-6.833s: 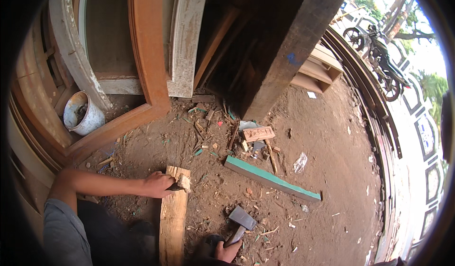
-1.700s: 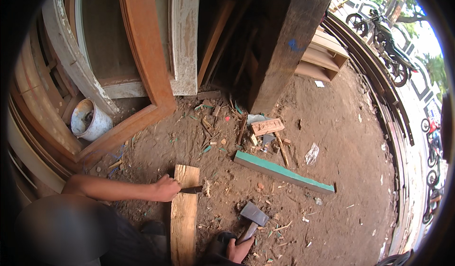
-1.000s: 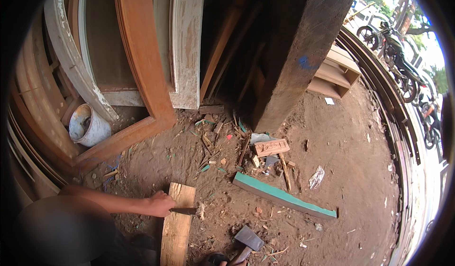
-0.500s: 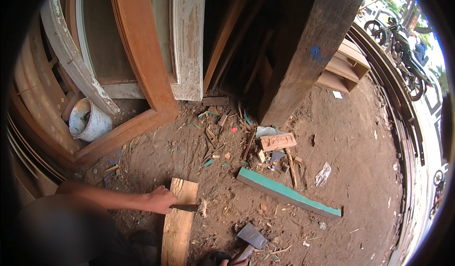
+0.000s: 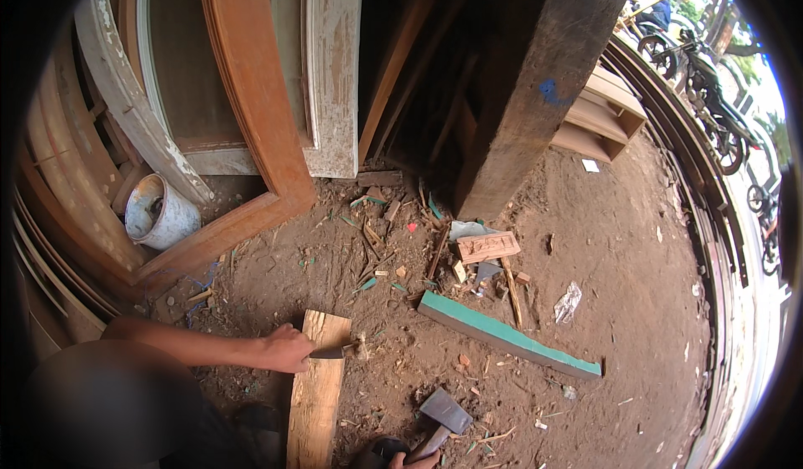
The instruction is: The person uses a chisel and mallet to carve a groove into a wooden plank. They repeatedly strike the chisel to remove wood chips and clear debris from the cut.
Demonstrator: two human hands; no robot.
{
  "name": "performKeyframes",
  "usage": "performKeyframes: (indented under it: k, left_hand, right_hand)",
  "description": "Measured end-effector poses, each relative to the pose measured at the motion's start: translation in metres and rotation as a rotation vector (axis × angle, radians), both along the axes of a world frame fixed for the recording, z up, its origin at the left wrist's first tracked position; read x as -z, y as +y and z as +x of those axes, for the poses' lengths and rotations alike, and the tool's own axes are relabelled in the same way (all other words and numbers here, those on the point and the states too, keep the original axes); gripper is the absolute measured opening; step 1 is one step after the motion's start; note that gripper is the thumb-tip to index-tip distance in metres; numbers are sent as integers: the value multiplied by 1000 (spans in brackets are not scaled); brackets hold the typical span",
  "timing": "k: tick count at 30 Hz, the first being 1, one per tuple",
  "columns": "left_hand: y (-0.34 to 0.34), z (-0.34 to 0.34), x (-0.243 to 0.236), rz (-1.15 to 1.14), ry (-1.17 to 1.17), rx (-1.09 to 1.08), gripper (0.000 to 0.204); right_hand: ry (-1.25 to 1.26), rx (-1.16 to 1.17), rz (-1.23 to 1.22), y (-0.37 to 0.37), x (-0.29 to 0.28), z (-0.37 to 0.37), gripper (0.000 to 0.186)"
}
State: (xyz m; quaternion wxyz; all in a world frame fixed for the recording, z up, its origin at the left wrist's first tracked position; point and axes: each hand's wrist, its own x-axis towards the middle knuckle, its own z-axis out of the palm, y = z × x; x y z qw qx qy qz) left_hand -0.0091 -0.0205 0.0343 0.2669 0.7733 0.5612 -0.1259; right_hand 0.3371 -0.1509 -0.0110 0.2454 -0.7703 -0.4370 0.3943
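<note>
My left hand, fingers curled round a dark bladed tool, rests across the upper part of a pale, rough wooden plank. A splintered pale fragment lies by the blade's right end. At the bottom edge, right of the plank, my right hand grips the handle of a heavy square-headed hammer, its head over the dirt. That hand is partly cut off by the frame.
A green-topped beam lies among scraps. Door frames and a stained white bucket stand left. Beyond a dark post are a wooden shelf unit, stacked planks, motorbikes and a person.
Over the last second my view has shifted slightly, and my left hand sits a little higher in the picture. The hammer has barely moved. A person now shows by the motorbikes.
</note>
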Motion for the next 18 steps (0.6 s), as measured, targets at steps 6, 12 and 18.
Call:
performKeyframes:
  k: [6,12,18]
  left_hand:
    - [-1,-2,5,46,67,55,23]
    - [-8,2,-1,54,39,46,30]
    - [-9,6,-4,-8,101,70,32]
  right_hand:
    - [-31,-22,15,-1,0,0,81]
    - [5,-20,-19,1,-4,2,81]
    - [-30,-46,9,-1,0,2,81]
